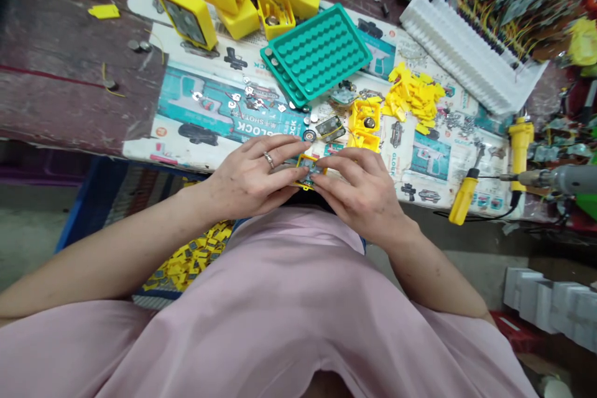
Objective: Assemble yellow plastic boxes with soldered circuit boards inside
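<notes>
Hands — one left (256, 179), one right (361, 193) — pinch one yellow case (306, 186) near one green tray (321, 50).

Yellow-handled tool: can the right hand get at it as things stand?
Probably yes. The right hand would have to leave the yellow case first, but the way to the yellow-handled tool looks free over the flat printed sheet, and its handle seems uncovered.

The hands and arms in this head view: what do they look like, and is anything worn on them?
Both are bare human hands, without gloves. The left hand has a silvery ring on one finger; no ring shows on the right hand. The forearms are bare, with no watch or bracelet in sight, below loose, plain pale pink sleeves.
</notes>
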`<move>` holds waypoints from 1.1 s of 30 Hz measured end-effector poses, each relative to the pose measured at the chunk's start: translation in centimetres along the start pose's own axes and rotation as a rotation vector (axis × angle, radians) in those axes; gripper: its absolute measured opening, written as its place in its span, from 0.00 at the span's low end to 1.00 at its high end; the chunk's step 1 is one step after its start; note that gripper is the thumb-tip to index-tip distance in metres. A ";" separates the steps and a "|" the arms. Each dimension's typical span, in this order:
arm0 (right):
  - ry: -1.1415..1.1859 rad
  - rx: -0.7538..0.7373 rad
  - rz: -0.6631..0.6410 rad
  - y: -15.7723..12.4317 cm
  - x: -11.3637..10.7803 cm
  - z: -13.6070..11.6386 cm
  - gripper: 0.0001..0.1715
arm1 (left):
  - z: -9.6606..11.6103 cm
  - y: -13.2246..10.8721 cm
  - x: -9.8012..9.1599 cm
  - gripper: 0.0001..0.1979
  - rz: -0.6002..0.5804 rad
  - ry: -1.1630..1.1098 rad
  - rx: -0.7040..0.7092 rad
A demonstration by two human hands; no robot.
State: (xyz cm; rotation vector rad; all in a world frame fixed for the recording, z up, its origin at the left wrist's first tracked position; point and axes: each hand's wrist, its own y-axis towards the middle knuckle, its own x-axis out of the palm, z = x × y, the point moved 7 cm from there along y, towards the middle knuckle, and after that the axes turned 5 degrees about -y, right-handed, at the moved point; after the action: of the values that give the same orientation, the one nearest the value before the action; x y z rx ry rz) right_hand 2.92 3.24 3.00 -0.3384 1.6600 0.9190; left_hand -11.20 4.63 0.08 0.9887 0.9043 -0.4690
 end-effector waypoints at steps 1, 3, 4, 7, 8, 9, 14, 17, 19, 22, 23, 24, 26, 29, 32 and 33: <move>-0.029 0.003 0.006 0.0 -0.1 -0.2 0.06 | 0.0 0.1 0.1 0.12 -0.017 -0.005 -0.003; -0.074 0.004 0.001 0.1 -0.3 -0.4 0.06 | 0.1 0.3 0.2 0.11 -0.040 -0.008 0.000; -0.082 0.002 -0.010 0.2 -0.4 -0.5 0.06 | 0.2 0.4 0.3 0.10 -0.051 -0.006 0.003; -0.037 -0.006 -0.067 0.6 -0.2 -0.3 0.07 | 0.2 0.8 0.4 0.09 -0.077 0.007 0.015; -0.014 -0.009 -0.089 0.7 -0.1 -0.1 0.07 | 0.2 0.9 0.3 0.08 -0.073 0.010 0.026; 0.002 -0.011 -0.110 0.9 0.0 0.0 0.07 | 0.3 0.9 0.3 0.08 -0.064 0.013 0.040; -0.022 -0.022 -0.127 1.0 0.0 0.3 0.07 | 0.4 0.8 -0.1 0.06 0.022 0.053 0.047; -0.041 -0.015 -0.112 0.8 -0.1 0.3 0.07 | 0.5 0.9 -0.5 0.06 0.059 0.051 0.064; -0.031 -0.013 -0.122 0.7 0.0 0.3 0.07 | 0.6 0.9 -0.5 0.07 0.045 0.055 0.100; -0.010 -0.017 -0.133 0.8 0.1 0.3 0.07 | 0.5 0.6 -0.2 0.07 0.009 0.084 0.122; -0.009 -0.020 -0.131 0.9 0.0 0.3 0.07 | 0.5 0.5 -0.2 0.08 0.007 0.090 0.125; -0.010 -0.023 -0.130 0.9 0.0 0.3 0.07 | 0.5 0.3 -0.1 0.08 0.012 0.095 0.133; -0.007 -0.028 -0.134 1.0 -0.1 0.3 0.07 | 0.7 0.1 0.0 0.10 0.009 0.116 0.144; 0.001 -0.032 -0.153 0.9 -0.2 0.3 0.07 | 0.8 0.0 0.2 0.11 -0.011 0.150 0.146; 0.000 -0.034 -0.150 0.9 -0.3 0.4 0.06 | 0.9 0.0 0.0 0.10 0.023 0.121 0.141; -0.002 -0.039 -0.142 0.9 -0.4 0.3 0.06 | 0.8 0.0 -0.1 0.10 0.046 0.112 0.134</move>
State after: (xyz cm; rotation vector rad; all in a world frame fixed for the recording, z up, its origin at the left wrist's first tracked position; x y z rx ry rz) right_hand 2.69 3.95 3.65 -0.4756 1.5965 0.8456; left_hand -10.89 3.92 0.39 1.1654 0.9575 -0.4431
